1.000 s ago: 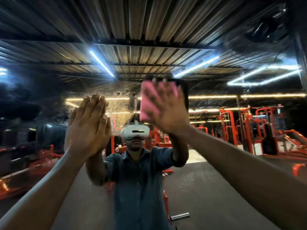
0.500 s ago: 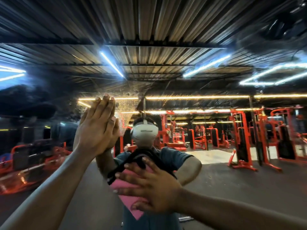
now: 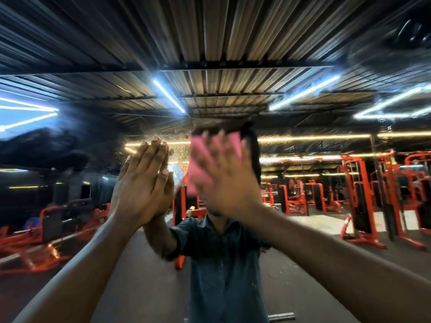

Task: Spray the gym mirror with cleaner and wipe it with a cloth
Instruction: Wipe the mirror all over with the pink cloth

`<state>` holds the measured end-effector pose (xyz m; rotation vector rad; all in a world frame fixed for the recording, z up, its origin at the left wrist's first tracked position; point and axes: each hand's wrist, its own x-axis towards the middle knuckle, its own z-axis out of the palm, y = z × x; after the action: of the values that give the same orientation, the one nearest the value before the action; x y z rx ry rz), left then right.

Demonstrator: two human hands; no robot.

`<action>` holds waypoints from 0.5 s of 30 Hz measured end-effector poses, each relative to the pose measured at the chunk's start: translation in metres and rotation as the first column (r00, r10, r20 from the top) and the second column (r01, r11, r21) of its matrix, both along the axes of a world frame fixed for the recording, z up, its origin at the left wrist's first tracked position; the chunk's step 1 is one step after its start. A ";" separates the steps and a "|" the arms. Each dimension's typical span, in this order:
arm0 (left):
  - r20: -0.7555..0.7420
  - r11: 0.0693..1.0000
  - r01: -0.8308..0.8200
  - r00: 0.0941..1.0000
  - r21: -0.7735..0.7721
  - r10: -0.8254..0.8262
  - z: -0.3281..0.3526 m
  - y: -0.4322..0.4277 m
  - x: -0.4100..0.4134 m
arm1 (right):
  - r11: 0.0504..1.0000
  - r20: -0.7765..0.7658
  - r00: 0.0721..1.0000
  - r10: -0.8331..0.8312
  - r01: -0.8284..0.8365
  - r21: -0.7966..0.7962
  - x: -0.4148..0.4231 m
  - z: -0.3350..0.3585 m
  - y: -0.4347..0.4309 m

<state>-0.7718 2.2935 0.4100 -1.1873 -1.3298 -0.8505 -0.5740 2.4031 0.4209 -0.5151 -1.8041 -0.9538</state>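
R hand (image 3: 224, 180), motion-blurred, fingers spread flat, presses a pink cloth (image 3: 198, 166) onto the mirror (image 3: 303, 194) at head height; cloth shows past the fingertips and on the hand's left side. L hand (image 3: 142, 183) just left of it, palm flat on the glass w/ straight fingers together, holding nothing, meeting its own reflection; fine spray droplets (image 3: 177, 155) speckle the glass between the two hands. Beyond, mirror reflects a person in a dark blue shirt (image 3: 224, 264) below the hands, red gym machines (image 3: 363, 194) to the right, and ceiling strip lights (image 3: 169, 96) above.
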 end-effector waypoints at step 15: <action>0.205 0.999 0.002 0.979 0.047 -0.011 -0.012 -0.075 -0.067 | 0.994 -0.393 0.917 -0.069 0.030 -0.104 -0.023 0.093 -0.001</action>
<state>-0.8391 2.2187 0.3977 -1.0900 -1.4648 -1.0259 -0.5966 2.4024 0.5141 -0.7601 -1.4781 -0.7343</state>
